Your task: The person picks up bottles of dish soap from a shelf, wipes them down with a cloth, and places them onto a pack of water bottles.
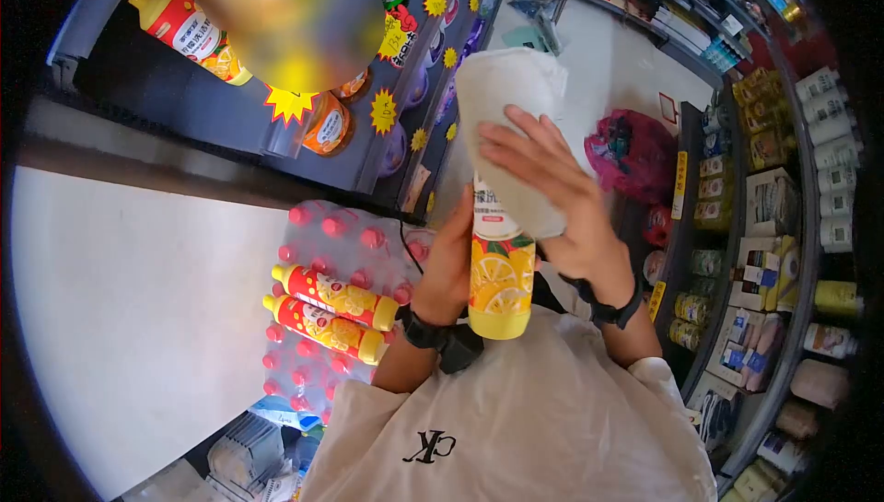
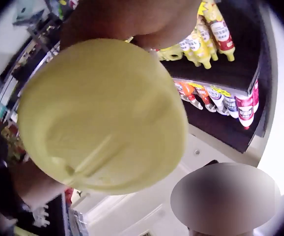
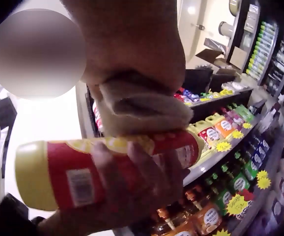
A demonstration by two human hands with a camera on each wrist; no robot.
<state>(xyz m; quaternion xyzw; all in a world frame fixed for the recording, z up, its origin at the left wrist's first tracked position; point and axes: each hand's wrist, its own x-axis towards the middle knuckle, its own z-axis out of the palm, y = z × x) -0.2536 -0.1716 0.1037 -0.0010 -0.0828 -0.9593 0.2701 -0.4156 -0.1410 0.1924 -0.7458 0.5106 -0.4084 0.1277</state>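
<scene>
Upright in front of the shirt is a yellow-and-red dish soap bottle [image 1: 502, 281] with lemon slices on its label. My left hand [image 1: 444, 258] grips it from the side, and the right wrist view shows the fingers [image 3: 144, 169] wrapped round its body. My right hand [image 1: 562, 180] holds a folded white cloth [image 1: 511, 78] against the upper bottle, its fingers lying across the cloth. In the right wrist view the cloth [image 3: 142, 110] is folded between hand and bottle. The yellow bottle base [image 2: 102, 118] fills the left wrist view; the bottle's top is hidden by the cloth.
Two similar bottles [image 1: 322, 329] lie on a shrink-wrapped pack of pink-capped bottles [image 1: 308, 373] at the left. A shelf of bottles [image 1: 193, 37] with yellow price stars stands ahead. Stocked shelves [image 1: 737, 272] line the right, and a pink bag [image 1: 635, 157] sits on the floor.
</scene>
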